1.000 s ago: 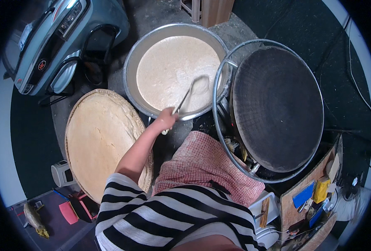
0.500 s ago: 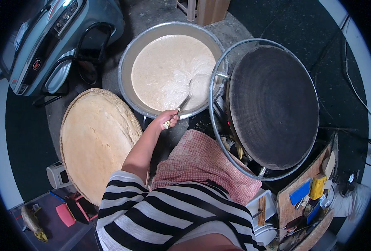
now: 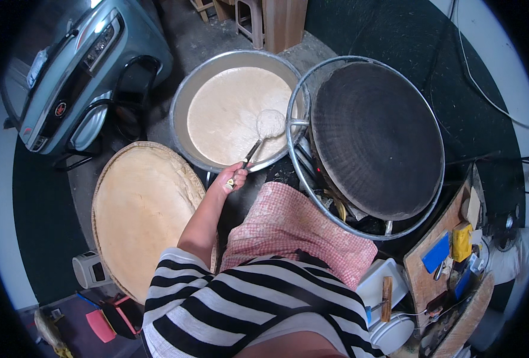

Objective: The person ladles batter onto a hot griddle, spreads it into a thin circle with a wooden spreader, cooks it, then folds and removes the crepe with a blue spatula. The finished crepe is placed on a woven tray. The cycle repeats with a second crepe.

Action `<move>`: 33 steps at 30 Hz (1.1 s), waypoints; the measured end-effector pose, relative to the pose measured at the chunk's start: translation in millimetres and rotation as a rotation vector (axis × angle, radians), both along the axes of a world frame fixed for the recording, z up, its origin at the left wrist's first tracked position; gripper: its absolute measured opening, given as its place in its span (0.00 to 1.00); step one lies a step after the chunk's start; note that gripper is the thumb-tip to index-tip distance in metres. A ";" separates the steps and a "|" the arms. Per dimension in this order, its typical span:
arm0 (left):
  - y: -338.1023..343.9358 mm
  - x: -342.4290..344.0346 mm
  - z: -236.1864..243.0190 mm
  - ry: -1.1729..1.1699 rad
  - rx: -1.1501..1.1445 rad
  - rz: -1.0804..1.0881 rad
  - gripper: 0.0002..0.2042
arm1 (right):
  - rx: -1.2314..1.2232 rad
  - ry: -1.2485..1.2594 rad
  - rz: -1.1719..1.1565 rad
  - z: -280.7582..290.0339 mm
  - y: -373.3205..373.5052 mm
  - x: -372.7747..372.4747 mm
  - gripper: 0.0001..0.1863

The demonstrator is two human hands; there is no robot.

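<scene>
My left hand (image 3: 231, 177) is closed round the dark handle of a ladle (image 3: 252, 150), at the near rim of a large round metal basin (image 3: 183, 113). Pale, thick batter (image 3: 225, 107) fills the basin's lower part. Over its right side is the ladle's round bowl, heaped with batter. Right of the basin stands a big round black griddle (image 3: 378, 143), encircled by a metal ring (image 3: 292, 134) that overlaps the basin's right edge. On the left, large thin flatbreads (image 3: 145, 209) lie stacked on a round tray. My right hand is out of view.
A light-blue vehicle front (image 3: 79, 83) with black bars is at the upper left. Beyond the basin are a stool (image 3: 249, 21) and a wooden box (image 3: 283, 24). At the lower right, a wooden board (image 3: 423, 262) carries tools and a yellow packet (image 3: 462, 241). A checked cloth (image 3: 294, 230) covers my lap.
The ladle's bowl, earlier partly sunk in the batter, now shows round and full. My left hand has drawn slightly nearer and left with it. The whole view has shifted a little.
</scene>
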State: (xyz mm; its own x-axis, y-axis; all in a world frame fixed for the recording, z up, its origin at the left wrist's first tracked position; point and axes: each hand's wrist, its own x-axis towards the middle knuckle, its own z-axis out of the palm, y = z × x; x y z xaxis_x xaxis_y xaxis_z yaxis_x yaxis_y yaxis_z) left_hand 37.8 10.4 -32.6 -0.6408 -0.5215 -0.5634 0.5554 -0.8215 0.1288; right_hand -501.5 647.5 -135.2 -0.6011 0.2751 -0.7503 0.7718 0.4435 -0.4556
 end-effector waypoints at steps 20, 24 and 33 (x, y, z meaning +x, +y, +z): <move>-2.2 14.3 63.0 0.039 -0.055 0.071 0.17 | 0.061 0.451 -0.044 141.0 -118.3 111.1 0.27; 0.6 20.5 60.5 0.059 -0.047 0.079 0.17 | 0.089 0.470 0.041 141.4 -129.3 99.3 0.27; 0.3 22.4 73.3 0.051 0.009 0.102 0.18 | 0.088 0.449 0.042 145.1 -143.8 96.7 0.26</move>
